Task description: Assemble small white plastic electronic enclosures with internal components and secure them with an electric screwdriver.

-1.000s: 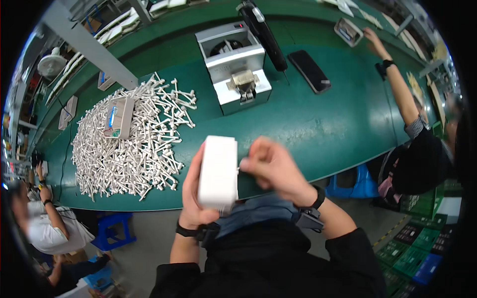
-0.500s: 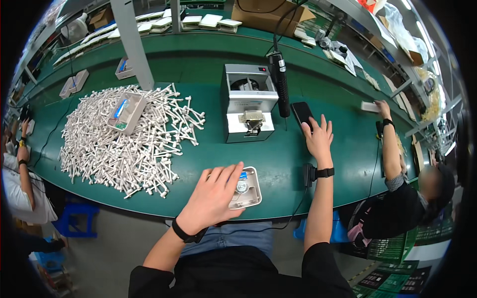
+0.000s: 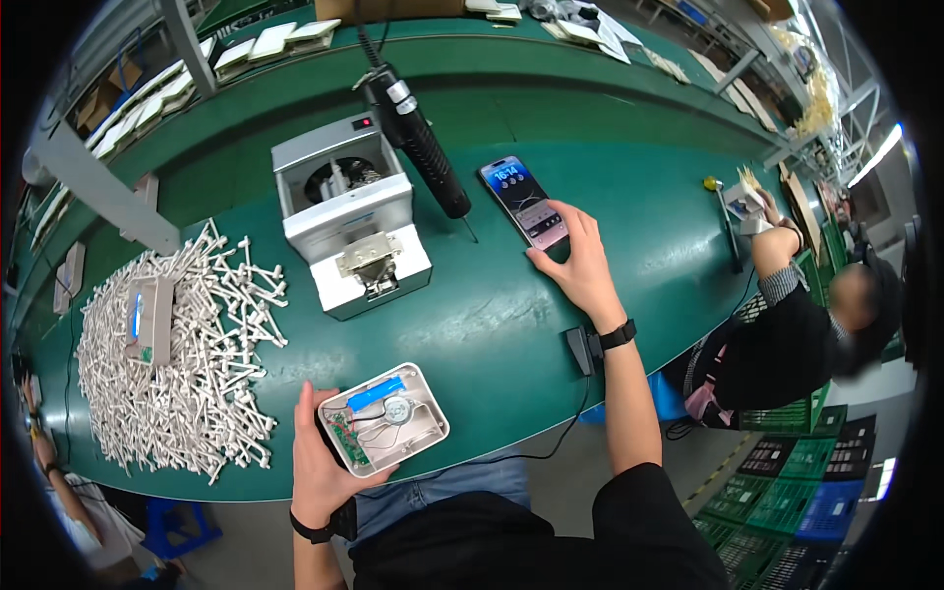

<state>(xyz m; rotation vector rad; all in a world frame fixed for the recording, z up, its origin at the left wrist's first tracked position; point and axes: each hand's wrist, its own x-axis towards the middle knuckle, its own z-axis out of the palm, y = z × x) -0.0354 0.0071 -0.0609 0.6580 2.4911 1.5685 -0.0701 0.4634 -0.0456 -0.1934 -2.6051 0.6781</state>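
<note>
A pale open plastic case (image 3: 430, 438) sits at the near edge of the bench, tilted, its inside facing up. In it are a blue cylindrical battery (image 3: 376, 393), a round metallic part (image 3: 397, 410), thin wires and a green circuit board (image 3: 348, 440). My left hand (image 3: 320, 457) wraps round the case's left corner, thumb along the side and fingers at the near edge. Farther right, a smartphone (image 3: 519, 192) lies flat with its screen lit. Over its lower right corner is my right hand (image 3: 582, 264), thumb and fingers apart, index finger touching the phone's edge.
A screw feeder (image 3: 344, 216) stands mid-bench, an electric screwdriver (image 3: 418, 143) hanging beside it. Left is a heap of white knob-ended plastic sticks (image 3: 211, 364) bearing another open case (image 3: 149, 320). A black block with a cable (image 3: 582, 351) sits by my right wrist. A co-worker (image 3: 787, 324) works at right.
My left hand has gone from over the case to its left side, uncovering the inside; the case is turned. The phone screen has lit up under my right hand. The view has swung right.
</note>
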